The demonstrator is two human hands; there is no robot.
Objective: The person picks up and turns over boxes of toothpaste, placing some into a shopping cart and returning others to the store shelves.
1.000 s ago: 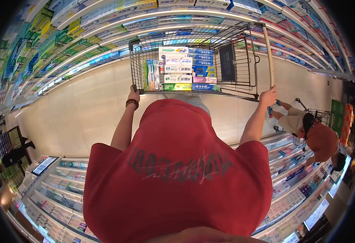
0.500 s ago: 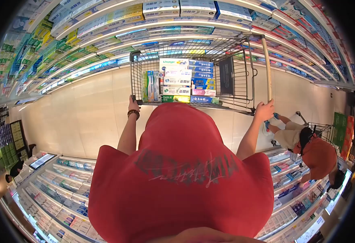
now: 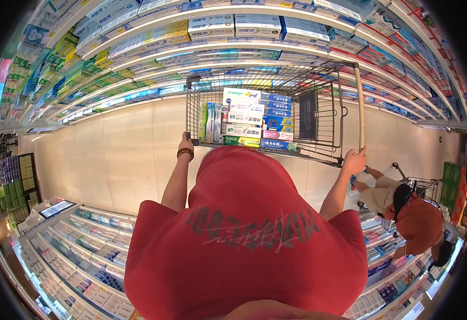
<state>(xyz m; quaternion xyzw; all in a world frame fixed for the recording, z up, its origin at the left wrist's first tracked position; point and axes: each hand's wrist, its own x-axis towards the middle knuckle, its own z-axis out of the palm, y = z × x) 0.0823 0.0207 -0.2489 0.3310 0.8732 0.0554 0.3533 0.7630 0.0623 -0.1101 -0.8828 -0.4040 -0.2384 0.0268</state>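
A wire shopping cart (image 3: 206,84) stands sideways in front of me, along the shelf. My left hand (image 3: 186,142) is closed on the near front corner of its basket; a beaded bracelet is on that wrist. At the other end, my right hand (image 3: 354,159) wraps round the near end of the tan cart handle (image 3: 359,101). Inside the basket lie stacked toothpaste boxes, white ones (image 3: 244,117) on the left and blue ones (image 3: 277,113) on the right. Upright toothbrush packs (image 3: 210,121) stand beside them. A dark panel (image 3: 308,116) is at the handle end.
Long shelves of boxed toothpaste (image 3: 212,25) run along the far side of the aisle. Low shelves (image 3: 78,250) lie behind me. On the right, another person (image 3: 420,218) in an orange-red top stands by a second cart (image 3: 428,186). Pale floor tiles (image 3: 121,154) stretch to the left.
The cart, with both my hands on it, has shifted slightly right and nearer in the view. My hands keep their holds. The other person stays in about the same place.
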